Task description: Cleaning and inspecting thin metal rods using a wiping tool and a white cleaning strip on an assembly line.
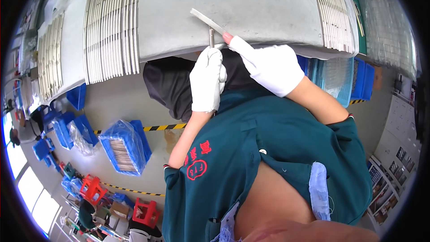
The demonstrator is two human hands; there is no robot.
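In a white glove, my left hand (206, 79) is closed around a thin shiny metal rod (212, 38). The rod's upper end sticks up out of the fist, above the near edge of the table. My right hand (271, 66), also gloved but with a bare fingertip showing, pinches one end of a flat whitish strip (204, 18). The strip slants up to the left and crosses at the rod's top end; whether the two touch, I cannot tell. Rows of similar metal rods lie on the grey-covered table (179, 0): a wide row (112, 29) at left and another row (332, 13) at right.
A further row of rods (50, 56) lies at the table's far left. Clear plastic packaging (387, 27) is at the right. Blue bins (362, 80) stand below the table's right side. On the floor at left are a plastic-lined blue bin (123, 148) holding rods and red stools (145, 213).
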